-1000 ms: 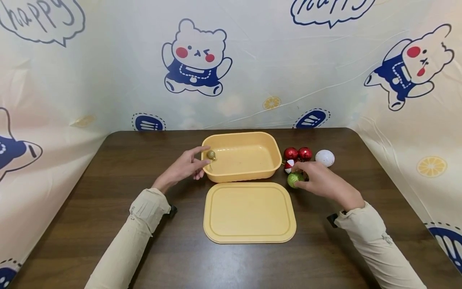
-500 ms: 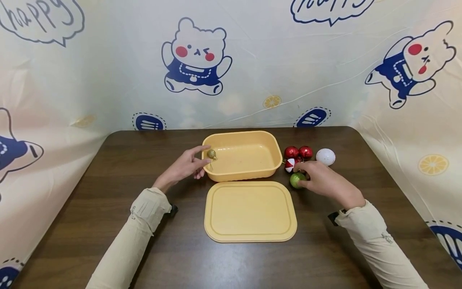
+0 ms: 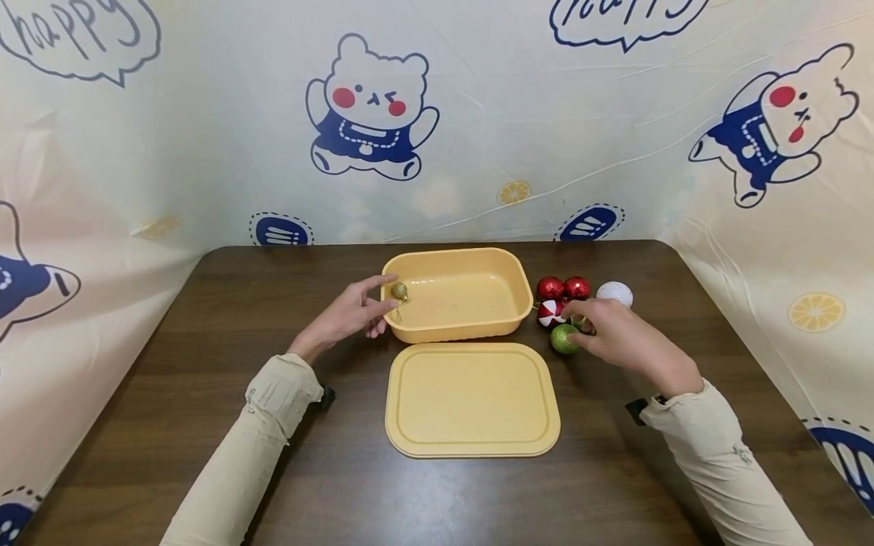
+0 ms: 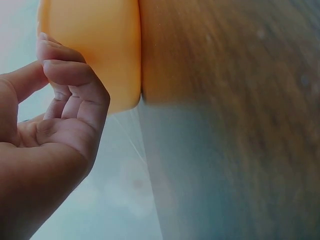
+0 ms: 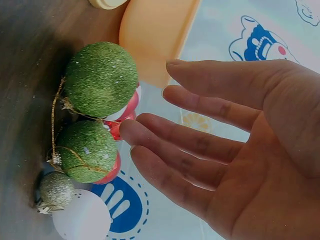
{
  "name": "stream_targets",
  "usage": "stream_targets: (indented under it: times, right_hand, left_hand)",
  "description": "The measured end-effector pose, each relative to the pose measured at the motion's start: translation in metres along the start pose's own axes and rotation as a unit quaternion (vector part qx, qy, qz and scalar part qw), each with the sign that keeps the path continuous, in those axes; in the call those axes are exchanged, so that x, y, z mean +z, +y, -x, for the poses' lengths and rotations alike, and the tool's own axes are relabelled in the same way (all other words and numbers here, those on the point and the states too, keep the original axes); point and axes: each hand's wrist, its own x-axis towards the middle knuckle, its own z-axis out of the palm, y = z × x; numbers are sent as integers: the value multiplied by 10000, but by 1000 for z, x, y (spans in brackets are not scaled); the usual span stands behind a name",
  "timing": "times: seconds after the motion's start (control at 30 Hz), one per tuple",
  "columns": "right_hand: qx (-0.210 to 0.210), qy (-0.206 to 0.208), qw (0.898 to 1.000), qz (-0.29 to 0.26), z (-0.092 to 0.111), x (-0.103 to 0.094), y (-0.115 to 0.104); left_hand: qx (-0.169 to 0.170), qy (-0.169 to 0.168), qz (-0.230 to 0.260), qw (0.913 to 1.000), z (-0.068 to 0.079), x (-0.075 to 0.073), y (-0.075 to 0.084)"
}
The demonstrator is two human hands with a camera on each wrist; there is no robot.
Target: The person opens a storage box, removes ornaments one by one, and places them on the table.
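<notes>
At the left end of the yellow plastic box (image 3: 459, 331), my left hand (image 3: 347, 311) holds the rim with thumb and curled fingers. Inside the box, close to those fingertips, lies a small gold ball ornament (image 3: 400, 291). My right hand (image 3: 624, 337) hovers at the ornaments right of the box, fingers apart and loosely bent, with nothing gripped. Nearest its fingertips is a glittery green ball (image 3: 563, 339). The right wrist view shows a second green ball (image 5: 86, 151) beside it, with gold cords, and a small gold-grey ball (image 5: 56, 190).
Two red balls (image 3: 550, 288), a red-and-white ball (image 3: 550, 313) and a white ball (image 3: 615, 293) sit right of the box. The yellow lid (image 3: 473, 400) lies flat on the dark wooden table (image 3: 451, 500) in front of the box. A printed cloth hangs behind.
My right hand has drawn back slightly to the right, uncovering more of the red-and-white ball. The green ball has shifted a little right. My left hand stays at the box.
</notes>
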Motion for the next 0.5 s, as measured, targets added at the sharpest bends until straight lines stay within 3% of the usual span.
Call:
stream_targets:
  times: [0.27, 0.5]
  right_hand:
    - [-114, 229, 9996, -82, -1, -2, -6]
    - [-365, 586, 9975, -173, -15, 1, -16]
  left_hand:
    - [44, 3, -31, 10000, 0, 0, 3]
    - [43, -40, -2, 10000, 2, 1, 3]
